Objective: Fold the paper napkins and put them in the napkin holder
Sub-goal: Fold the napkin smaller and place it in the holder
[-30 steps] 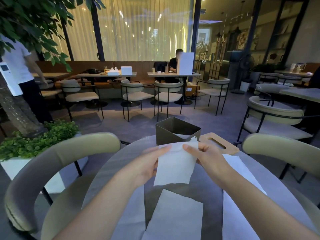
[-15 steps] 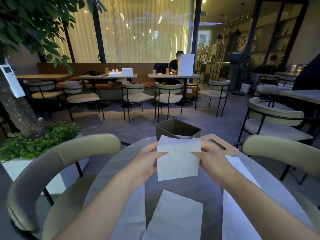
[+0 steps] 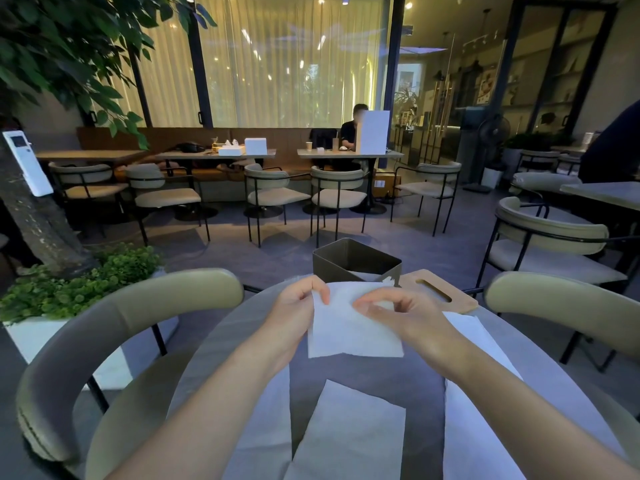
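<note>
A folded white paper napkin (image 3: 349,332) hangs above the round grey table (image 3: 221,341), just in front of the dark square napkin holder (image 3: 346,263). My left hand (image 3: 298,306) pinches its top left corner. My right hand (image 3: 398,315) curls over its top right part, thumb and fingertips on the paper. White napkin paper shows inside the holder. Three flat napkins lie nearer me: one in the middle (image 3: 349,438), one under my left forearm (image 3: 266,424), one to the right (image 3: 485,410).
A wooden board (image 3: 440,292) with a slot handle lies right of the holder. Beige chairs (image 3: 114,327) flank the table on the left and on the right (image 3: 568,306). A planter (image 3: 69,292) and tree trunk stand at left. A seated person works at a far table.
The napkin went from one long sheet to a doubled, shorter piece. My hands drew closer together at its top edge, the right fingers curling over it.
</note>
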Action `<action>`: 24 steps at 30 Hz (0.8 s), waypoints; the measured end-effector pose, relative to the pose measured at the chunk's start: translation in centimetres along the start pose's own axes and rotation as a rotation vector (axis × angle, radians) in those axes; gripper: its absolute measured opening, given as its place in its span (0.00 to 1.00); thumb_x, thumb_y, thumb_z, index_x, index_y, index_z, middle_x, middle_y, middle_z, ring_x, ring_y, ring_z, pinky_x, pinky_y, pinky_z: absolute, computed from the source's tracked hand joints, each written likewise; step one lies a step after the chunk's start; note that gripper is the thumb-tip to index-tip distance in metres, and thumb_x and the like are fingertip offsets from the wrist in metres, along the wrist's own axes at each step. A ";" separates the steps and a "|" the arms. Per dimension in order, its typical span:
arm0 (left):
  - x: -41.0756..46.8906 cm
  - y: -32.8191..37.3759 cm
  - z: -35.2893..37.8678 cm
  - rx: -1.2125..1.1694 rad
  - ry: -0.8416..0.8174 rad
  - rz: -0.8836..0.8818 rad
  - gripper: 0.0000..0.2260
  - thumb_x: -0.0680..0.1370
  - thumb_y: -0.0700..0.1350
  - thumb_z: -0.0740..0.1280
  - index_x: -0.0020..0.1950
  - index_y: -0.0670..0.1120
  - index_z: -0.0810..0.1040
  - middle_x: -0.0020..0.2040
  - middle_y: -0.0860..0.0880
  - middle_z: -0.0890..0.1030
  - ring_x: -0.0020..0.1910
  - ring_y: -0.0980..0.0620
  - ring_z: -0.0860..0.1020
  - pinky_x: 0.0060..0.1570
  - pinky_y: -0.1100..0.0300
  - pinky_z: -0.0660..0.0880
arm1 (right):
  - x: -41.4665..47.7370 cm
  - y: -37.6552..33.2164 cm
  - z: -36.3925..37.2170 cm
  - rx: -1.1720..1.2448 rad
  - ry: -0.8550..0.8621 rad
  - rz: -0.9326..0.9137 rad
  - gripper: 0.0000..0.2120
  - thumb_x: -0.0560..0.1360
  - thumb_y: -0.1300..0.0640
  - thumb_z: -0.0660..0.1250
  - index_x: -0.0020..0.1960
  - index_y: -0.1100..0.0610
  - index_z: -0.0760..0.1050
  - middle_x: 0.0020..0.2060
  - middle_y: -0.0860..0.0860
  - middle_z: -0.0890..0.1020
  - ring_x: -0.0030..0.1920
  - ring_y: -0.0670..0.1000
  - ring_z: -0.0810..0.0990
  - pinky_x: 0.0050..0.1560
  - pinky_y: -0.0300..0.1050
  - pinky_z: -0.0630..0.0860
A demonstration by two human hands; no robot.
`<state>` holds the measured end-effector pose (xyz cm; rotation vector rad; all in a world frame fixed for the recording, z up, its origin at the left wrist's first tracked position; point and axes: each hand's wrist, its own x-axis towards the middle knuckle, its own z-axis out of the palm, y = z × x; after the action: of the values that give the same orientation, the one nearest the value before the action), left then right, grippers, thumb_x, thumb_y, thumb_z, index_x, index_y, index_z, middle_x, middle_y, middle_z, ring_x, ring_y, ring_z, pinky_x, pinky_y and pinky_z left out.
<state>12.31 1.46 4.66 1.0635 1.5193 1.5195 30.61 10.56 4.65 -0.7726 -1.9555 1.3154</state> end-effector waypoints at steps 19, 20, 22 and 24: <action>2.9 0.4 0.2 0.243 0.039 0.306 0.06 0.80 0.42 0.71 0.49 0.52 0.86 0.47 0.52 0.85 0.42 0.55 0.76 0.40 0.68 0.67 | 2.9 1.5 -1.1 -0.042 0.253 -0.126 0.05 0.77 0.58 0.74 0.46 0.50 0.87 0.25 0.34 0.79 0.30 0.38 0.75 0.32 0.25 0.68; 3.3 0.5 0.3 0.244 0.051 0.305 0.06 0.80 0.41 0.71 0.50 0.51 0.86 0.51 0.50 0.86 0.45 0.51 0.77 0.43 0.66 0.68 | 3.4 1.4 -1.3 -0.040 0.268 -0.127 0.06 0.77 0.58 0.74 0.45 0.49 0.87 0.27 0.34 0.81 0.32 0.38 0.77 0.34 0.26 0.69; 4.1 0.5 0.3 0.277 0.076 0.297 0.06 0.79 0.40 0.71 0.49 0.50 0.86 0.52 0.48 0.86 0.49 0.47 0.79 0.45 0.63 0.69 | 4.3 1.1 -1.6 -0.020 0.291 -0.117 0.08 0.77 0.58 0.74 0.43 0.47 0.87 0.36 0.36 0.87 0.39 0.40 0.82 0.43 0.34 0.77; 5.0 0.6 0.3 0.339 0.116 0.291 0.07 0.79 0.40 0.71 0.48 0.51 0.86 0.49 0.48 0.86 0.47 0.50 0.80 0.45 0.61 0.71 | 5.1 0.9 -1.7 -0.025 0.313 -0.098 0.09 0.76 0.58 0.74 0.42 0.46 0.87 0.42 0.40 0.89 0.46 0.46 0.85 0.51 0.45 0.81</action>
<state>10.59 6.16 5.52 1.4656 1.8094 1.5718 28.85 15.71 5.29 -0.8291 -1.7394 1.0450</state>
